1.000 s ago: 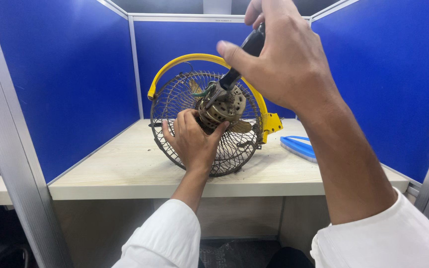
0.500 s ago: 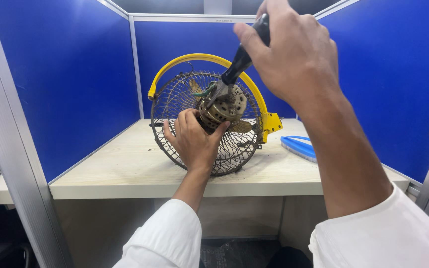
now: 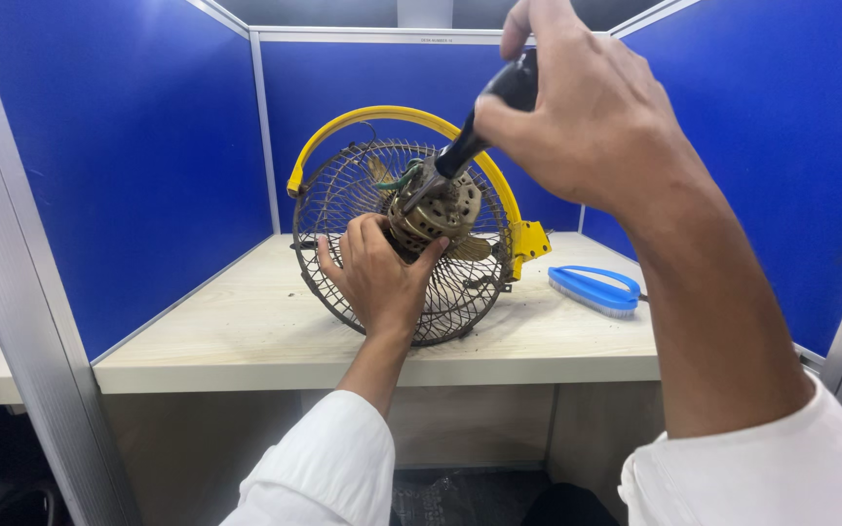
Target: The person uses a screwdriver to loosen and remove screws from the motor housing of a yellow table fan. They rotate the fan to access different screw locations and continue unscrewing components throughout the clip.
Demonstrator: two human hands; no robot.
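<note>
In the head view, a pale wooden desk (image 3: 246, 331) is enclosed on three sides by blue partition panels (image 3: 119, 146) with grey metal frames. Dark crumbs of dirt are scattered on the desk around the work.

One fan assembly is stood upright near the middle of the desk: a round, rusty wire fan guard (image 3: 343, 209) under a yellow arched bracket (image 3: 382, 119), with a dusty fan motor (image 3: 440, 209) at its centre. The motor is gripped from below by the left hand (image 3: 377, 282), whose fingers are curled around its body and pressed against the wire mesh. A black-handled screwdriver (image 3: 479, 131) is clenched in the right hand (image 3: 596, 117), raised above the guard, and its tip is set against the top of the motor.

One blue scrubbing brush (image 3: 592, 290) is laid flat on the desk, to the right of the guard and apart from it. Two white sleeves are seen at the bottom edge.
</note>
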